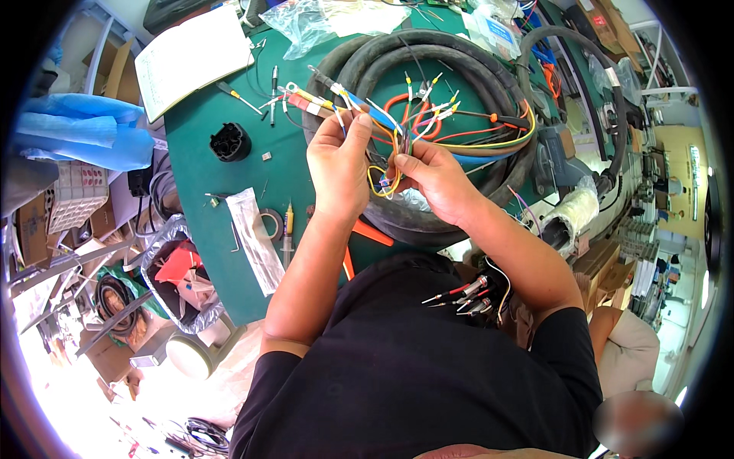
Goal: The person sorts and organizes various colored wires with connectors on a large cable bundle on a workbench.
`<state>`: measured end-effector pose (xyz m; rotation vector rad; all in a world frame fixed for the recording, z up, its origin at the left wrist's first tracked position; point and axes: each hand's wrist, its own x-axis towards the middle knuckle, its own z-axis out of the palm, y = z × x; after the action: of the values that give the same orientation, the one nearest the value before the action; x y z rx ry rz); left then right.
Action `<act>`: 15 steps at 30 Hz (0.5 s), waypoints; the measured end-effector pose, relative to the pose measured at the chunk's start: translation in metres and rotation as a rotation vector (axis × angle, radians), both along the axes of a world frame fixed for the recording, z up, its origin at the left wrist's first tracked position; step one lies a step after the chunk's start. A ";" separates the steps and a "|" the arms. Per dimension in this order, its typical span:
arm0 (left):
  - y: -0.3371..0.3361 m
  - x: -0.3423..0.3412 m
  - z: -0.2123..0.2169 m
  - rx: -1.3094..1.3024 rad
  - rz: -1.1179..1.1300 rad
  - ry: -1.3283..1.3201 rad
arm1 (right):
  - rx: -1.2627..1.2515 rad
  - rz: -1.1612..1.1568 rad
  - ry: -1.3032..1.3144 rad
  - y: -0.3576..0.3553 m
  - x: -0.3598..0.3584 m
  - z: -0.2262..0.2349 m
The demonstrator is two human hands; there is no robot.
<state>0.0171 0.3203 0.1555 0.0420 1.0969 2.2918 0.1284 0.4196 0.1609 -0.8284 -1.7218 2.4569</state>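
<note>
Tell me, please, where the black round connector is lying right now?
In the head view, the black round connector lies on the green table, left of the left hand, below the open notebook.

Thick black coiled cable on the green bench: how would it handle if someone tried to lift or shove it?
The thick black cable looks heavy for its size: fat jacket, several turns stacked. Probably stiff, since it keeps wide loops rather than slumping flat. Unlikely to roll or slide on the green bench; its thin coloured wires, floppy by contrast, are pinched in the left hand and right hand.
</note>
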 end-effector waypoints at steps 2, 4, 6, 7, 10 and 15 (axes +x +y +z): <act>0.000 -0.002 -0.002 0.026 -0.015 -0.042 | 0.005 0.013 -0.004 0.000 0.000 -0.001; -0.003 -0.006 -0.008 0.061 -0.052 -0.071 | 0.001 0.017 -0.003 0.000 0.000 -0.001; -0.005 -0.005 -0.006 0.038 -0.069 -0.073 | 0.011 0.034 -0.021 0.000 0.000 0.000; -0.006 -0.005 -0.003 0.026 -0.077 -0.075 | 0.016 0.042 -0.030 0.000 0.001 0.000; -0.007 -0.006 0.003 -0.008 -0.118 -0.105 | 0.018 0.056 -0.038 -0.001 0.001 0.001; -0.008 -0.008 0.000 0.017 -0.124 -0.109 | 0.021 0.083 -0.044 0.000 0.002 0.002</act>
<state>0.0093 0.3127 0.1558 -0.0084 0.9915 2.1664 0.1307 0.4195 0.1633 -0.8319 -1.8294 2.4854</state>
